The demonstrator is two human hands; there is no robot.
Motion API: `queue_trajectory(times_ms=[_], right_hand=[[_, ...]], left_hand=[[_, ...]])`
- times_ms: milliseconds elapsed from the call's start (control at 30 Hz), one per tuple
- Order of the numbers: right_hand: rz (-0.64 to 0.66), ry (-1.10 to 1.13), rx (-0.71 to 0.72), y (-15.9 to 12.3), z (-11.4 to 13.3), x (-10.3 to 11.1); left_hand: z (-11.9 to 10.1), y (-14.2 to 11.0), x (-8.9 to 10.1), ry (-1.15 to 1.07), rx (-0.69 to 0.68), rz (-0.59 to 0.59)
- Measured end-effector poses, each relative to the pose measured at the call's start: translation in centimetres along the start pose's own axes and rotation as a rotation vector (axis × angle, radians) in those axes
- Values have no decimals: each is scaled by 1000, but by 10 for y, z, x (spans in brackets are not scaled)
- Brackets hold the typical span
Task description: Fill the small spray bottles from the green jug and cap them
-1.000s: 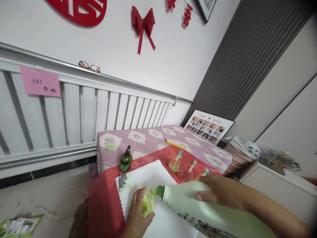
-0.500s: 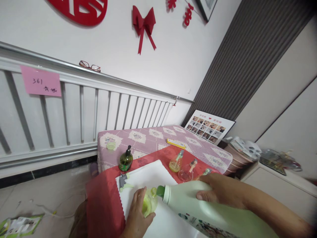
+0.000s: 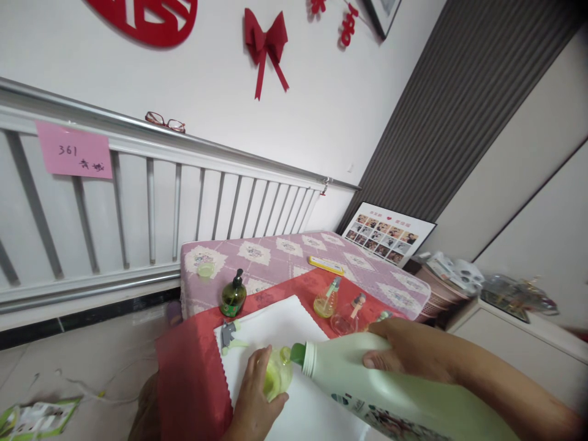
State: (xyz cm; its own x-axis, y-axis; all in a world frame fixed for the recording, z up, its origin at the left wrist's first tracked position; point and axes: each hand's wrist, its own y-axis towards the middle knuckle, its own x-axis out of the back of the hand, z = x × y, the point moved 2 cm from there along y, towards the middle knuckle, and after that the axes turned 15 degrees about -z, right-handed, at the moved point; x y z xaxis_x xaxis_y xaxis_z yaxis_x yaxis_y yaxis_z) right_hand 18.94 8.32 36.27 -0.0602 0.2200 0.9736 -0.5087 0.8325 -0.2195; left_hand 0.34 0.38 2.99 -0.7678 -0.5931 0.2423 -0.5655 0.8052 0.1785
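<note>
Head view, pink note: on the pink paper note [image 3: 74,150] on the white slatted radiator [image 3: 160,202], we read "361" in dark handwriting, with two handwritten characters lower right.
Bottle label: the large pale green plastic bottle [image 3: 390,386] carries dark print and a picture along its lower side; we cannot make out a brand.
Other writing: the white photo board [image 3: 388,234] shows a red heart between small characters too small for us to read; the dark green pump bottle [image 3: 233,299] has a bright green label, also illegible.
Large bottle: uncapped, lying nearly level, its white threaded neck and darker green spout pointing left.
Small bottle: the small translucent yellow-green bottle [image 3: 277,375] is rounded, with a narrow ringed neck close by that spout; we cannot tell whether they touch.
Place: both are over the white scallop-edged sheet [image 3: 271,324] on the red cloth [image 3: 193,367]; we cannot tell whether the small one rests on it.
Left hand: the left hand [image 3: 258,393] reaches up from the bottom edge, gripping the small bottle between fingers and thumb.
Right hand: the right hand [image 3: 402,352] grips the large bottle from above, thumb on the near side, forearm slanting down to the right edge.
Nearby: we see a grey-and-green spray head [image 3: 228,335] on the sheet's left corner.
</note>
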Motion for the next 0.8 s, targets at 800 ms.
queue_trajectory(times_ms=[800], right_hand=[[-7,-39,21,4,-4,-1]], left_hand=[[0,-1,0,18,-10,-5]])
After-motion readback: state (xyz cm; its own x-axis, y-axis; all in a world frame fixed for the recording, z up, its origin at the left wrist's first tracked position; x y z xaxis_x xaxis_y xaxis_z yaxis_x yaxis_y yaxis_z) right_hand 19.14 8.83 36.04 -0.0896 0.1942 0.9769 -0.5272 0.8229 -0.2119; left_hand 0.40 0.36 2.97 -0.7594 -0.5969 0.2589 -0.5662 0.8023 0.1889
